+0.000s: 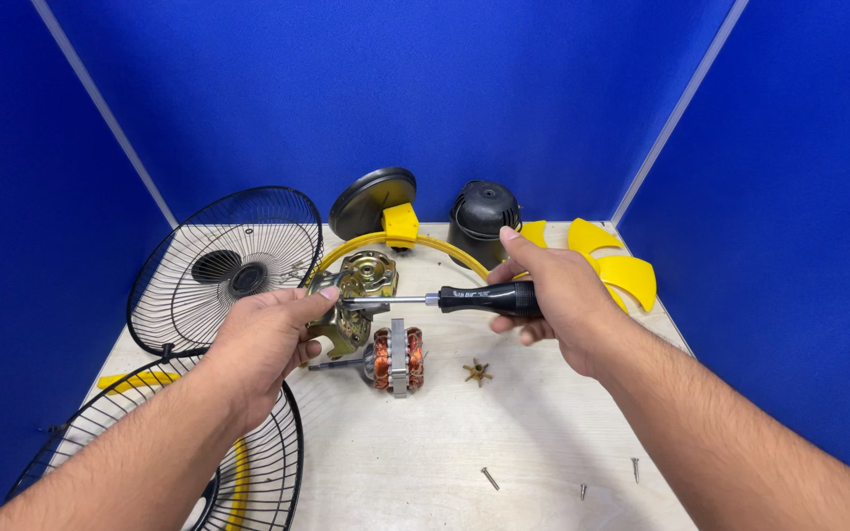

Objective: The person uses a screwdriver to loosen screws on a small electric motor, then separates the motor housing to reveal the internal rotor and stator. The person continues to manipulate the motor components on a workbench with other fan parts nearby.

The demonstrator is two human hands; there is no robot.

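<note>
My left hand [263, 344] grips a brass-coloured metal motor housing [351, 300] just above the table. My right hand [553, 295] holds a black-handled screwdriver [484, 297] level, its steel shaft pointing left with the tip at the housing. Below the housing lies a motor stator with copper windings [395, 359] and a thin shaft sticking out to the left. A small brass-coloured star-shaped part [477, 371] rests to its right.
A black wire fan grille [223, 270] leans at the left, another grille [248, 462] lies at the front left. Behind are a black round base with a yellow bracket [378, 202], a black motor cover [484, 218] and yellow fan blades [612, 264]. Loose screws [490, 479] lie near the front.
</note>
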